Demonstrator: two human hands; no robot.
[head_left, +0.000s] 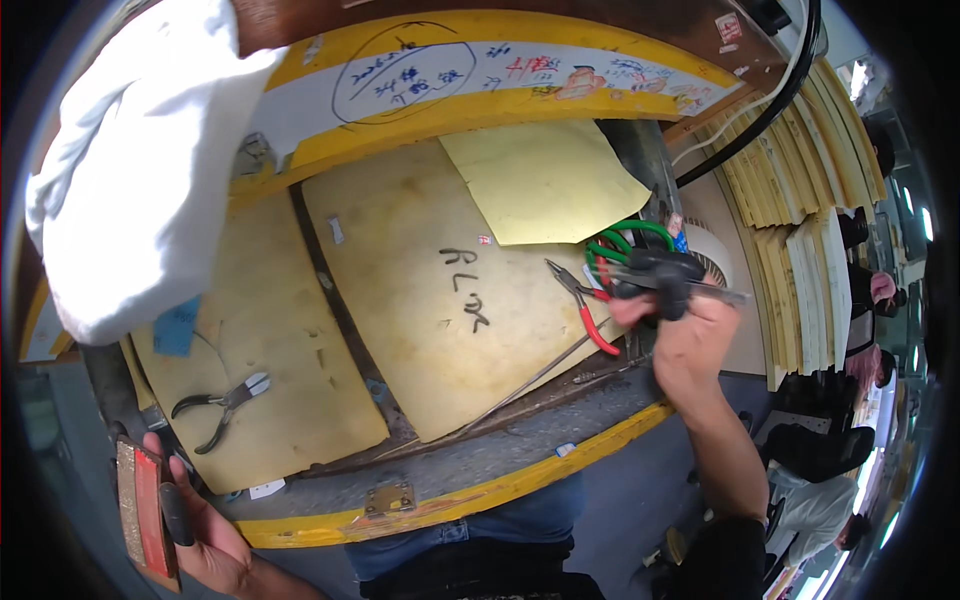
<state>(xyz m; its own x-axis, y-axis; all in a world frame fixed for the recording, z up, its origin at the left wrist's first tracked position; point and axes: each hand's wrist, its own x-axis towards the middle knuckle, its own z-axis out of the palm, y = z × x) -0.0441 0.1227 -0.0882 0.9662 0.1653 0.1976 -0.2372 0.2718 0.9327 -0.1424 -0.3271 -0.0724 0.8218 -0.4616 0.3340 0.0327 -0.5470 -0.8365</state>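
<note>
At the lower left, my left hand grips a flat oblong block with a red layer beside a speckled brown one. A dark finger cot covers my left thumb. On the right, my right hand, with black finger cots, closes round a thin grey metal tool; motion blur hides its exact kind. Just left of that hand, red-handled pliers lie with jaws pointing up-left. Behind it are green-handled tools, partly hidden by my fingers. Black-handled pliers lie apart on the left board.
Two tan boards cover the bench, whose front edge is yellow. A pale yellow sheet lies at the back. A thin rod rests near the front. White cloth hangs upper left; stacked boards stand at right.
</note>
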